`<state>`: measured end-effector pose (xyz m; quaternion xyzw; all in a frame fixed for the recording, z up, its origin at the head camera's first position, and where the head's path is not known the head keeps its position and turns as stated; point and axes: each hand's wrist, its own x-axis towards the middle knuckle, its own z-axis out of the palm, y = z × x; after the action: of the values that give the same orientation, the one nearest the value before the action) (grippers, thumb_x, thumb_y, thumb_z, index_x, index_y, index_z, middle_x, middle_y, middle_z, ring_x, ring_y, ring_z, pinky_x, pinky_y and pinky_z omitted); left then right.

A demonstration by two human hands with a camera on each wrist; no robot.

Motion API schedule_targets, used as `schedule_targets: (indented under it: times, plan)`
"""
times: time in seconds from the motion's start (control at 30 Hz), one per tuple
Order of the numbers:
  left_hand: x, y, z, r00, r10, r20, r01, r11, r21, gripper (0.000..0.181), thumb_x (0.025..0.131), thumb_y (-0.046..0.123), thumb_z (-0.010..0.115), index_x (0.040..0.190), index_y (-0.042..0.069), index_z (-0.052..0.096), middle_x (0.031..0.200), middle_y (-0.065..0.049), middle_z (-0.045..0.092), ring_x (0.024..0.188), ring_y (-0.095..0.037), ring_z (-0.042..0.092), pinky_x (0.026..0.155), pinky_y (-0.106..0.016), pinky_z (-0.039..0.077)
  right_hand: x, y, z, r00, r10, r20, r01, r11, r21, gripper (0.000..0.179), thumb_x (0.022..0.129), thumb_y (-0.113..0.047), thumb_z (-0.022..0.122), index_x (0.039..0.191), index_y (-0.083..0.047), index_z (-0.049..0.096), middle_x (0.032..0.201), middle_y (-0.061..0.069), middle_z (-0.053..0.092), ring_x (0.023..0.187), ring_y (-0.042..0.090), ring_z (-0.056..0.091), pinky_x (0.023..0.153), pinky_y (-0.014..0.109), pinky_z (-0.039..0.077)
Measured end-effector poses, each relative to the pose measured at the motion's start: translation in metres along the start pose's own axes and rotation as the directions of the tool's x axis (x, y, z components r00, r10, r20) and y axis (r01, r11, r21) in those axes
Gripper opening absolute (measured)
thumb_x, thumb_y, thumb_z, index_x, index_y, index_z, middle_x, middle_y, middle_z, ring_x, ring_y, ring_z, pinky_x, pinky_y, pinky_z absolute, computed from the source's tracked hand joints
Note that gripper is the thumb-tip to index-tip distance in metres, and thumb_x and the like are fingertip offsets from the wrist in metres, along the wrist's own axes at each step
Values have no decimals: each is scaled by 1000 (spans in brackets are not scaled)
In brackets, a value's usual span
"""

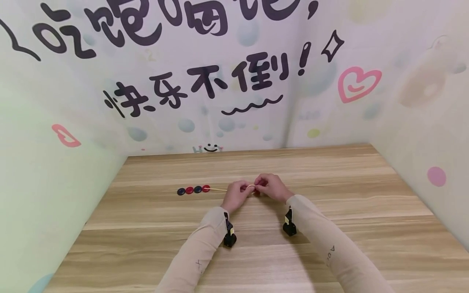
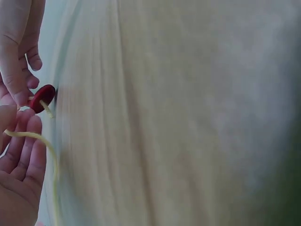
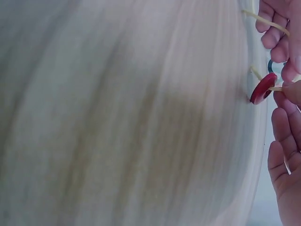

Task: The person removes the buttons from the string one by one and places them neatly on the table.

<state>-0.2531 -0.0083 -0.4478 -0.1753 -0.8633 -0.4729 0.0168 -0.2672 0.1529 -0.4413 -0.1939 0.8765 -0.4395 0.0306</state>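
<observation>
A red button hangs between both hands with a yellow cord running through it. The thumb and fingertips of my left hand pinch the cord close to the button. Facing it, my right hand pinches cord at the button's side; in the right wrist view the button sits tilted right by its fingertips. Left of my hands, the cord leads to a row of buttons on the table: dark blue, red, dark blue and red. Fingers partly hide the pinched cord.
The wood-grain table meets a printed backdrop at its far edge, with pale walls at both sides. A small black camera is strapped at the left wrist, another black camera at the right.
</observation>
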Motion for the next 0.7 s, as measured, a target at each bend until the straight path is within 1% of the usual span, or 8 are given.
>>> schedule_targets:
  times: [0.17,0.4,0.5,0.57,0.7]
  plan:
    - [1,1,-1,999,5,-31,-6,1000,-26,14,85,12,58,81,1,66,71,-7,62,62,-6,50,59,-20,43,1,2,0,1000,-15,2,15,1000,-11,7,82,-6,62,82,0,60,75,3,62,67,11,55,58,23,46]
    - [2,-2,-2,998,1,-58,-2,1000,-20,11,83,10,59,81,3,67,70,-3,62,62,-6,51,59,-18,43,2,3,-1,1000,-25,12,25,1000,-19,6,82,-7,62,82,0,61,74,2,62,66,11,54,58,22,46]
    - [2,-2,-1,998,6,-57,-8,999,-37,11,83,10,59,82,2,67,70,-4,63,62,-6,51,59,-18,43,1,4,0,1000,-20,18,20,999,-27,5,82,-6,62,84,-2,62,76,2,62,67,12,54,59,23,46]
    - [2,-1,-1,999,1,-48,-4,998,-61,11,84,9,59,83,1,67,72,-6,64,63,-6,52,59,-19,43,1,6,0,999,-18,27,19,999,-31,7,81,-6,63,87,-2,62,78,4,62,70,13,55,60,23,46]
    - [2,2,-2,999,-9,-43,4,995,-100,12,84,9,59,85,0,66,76,-7,65,67,-7,55,64,-20,46,0,9,0,998,-10,61,12,999,-33,18,79,-4,64,97,0,62,87,7,64,79,15,59,67,25,48]
